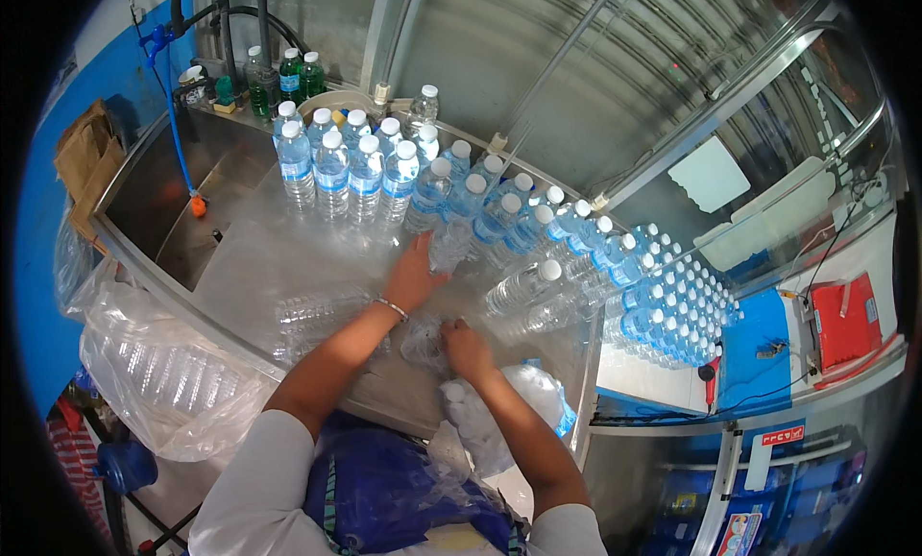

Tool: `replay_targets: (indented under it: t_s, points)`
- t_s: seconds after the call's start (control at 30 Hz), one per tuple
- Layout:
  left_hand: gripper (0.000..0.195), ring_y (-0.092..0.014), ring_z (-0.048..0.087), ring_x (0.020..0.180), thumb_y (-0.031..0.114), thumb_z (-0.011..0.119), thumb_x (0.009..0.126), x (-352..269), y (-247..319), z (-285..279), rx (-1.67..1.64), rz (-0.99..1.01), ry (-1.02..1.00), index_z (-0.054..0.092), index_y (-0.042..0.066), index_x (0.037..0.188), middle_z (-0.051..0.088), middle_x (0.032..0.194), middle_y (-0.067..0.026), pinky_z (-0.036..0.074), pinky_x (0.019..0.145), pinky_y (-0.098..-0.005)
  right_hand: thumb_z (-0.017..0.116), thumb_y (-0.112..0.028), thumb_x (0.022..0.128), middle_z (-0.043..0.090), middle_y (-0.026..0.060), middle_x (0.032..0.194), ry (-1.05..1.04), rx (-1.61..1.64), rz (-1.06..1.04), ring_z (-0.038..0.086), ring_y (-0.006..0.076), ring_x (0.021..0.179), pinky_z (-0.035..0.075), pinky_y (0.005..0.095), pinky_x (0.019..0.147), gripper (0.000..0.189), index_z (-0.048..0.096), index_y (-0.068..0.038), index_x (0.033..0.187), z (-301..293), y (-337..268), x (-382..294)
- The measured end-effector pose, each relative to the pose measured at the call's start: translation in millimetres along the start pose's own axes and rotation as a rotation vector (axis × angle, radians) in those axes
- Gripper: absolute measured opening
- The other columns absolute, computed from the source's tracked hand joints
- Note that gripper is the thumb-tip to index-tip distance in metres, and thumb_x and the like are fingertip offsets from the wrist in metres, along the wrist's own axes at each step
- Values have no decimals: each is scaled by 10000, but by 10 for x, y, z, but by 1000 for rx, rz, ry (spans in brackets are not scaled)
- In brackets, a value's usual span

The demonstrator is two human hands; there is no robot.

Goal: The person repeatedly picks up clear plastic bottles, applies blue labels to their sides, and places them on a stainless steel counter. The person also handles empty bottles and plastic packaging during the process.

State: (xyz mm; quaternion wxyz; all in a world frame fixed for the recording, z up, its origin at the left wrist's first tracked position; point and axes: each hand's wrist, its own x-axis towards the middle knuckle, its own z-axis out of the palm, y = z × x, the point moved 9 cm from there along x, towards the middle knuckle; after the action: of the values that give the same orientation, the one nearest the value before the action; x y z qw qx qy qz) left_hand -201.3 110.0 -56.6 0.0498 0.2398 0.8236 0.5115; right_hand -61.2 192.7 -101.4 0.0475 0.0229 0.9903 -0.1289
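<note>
On the stainless steel counter (252,268), my left hand (414,276) holds a clear plastic item (449,245), apparently a bottle, beside the rows of capped water bottles (366,174). My right hand (467,348) is closed at the edge of a clear crinkled plastic bag (423,343); its fingertips are partly hidden. Empty clear bottles (320,315) lie left of my left forearm. A capped bottle without a visible label (522,286) leans to the right. A bag of white caps (497,412) lies near my right forearm.
A sink basin (223,189) with a blue hose (176,131) is at the left. A large plastic bag of empty bottles (180,369) hangs by the counter's front edge. Packed labelled bottles (663,304) and a red box (846,322) stand on the right.
</note>
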Motion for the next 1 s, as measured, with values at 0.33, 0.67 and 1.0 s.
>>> replay_targets:
  t_s: [0.33,0.67,1.0]
  points:
    - [861,-437,512,1189,165,809,719,-71,-324,-647,101,-23,68,305,-35,1388,477,1324,-295,448,978,-443,608,-81,830,625,195,885,274,351,32,645,340,775,523,430,638,195,623,-52,1023,-875,-10,369]
    - [871,-391,532,1182,309,837,696,-405,-559,-1225,414,-137,-33,385,1,1374,457,1358,-242,456,982,-433,529,-53,916,615,115,869,8,1857,452,579,136,687,496,234,571,302,561,-32,1216,9,260,1196]
    - [699,-329,603,1089,270,797,683,-625,-374,-683,563,156,-446,514,61,1287,607,1167,-174,495,907,-437,573,-46,860,634,173,919,0,263,-9,641,296,780,536,381,717,336,590,-16,1194,-792,-80,925]
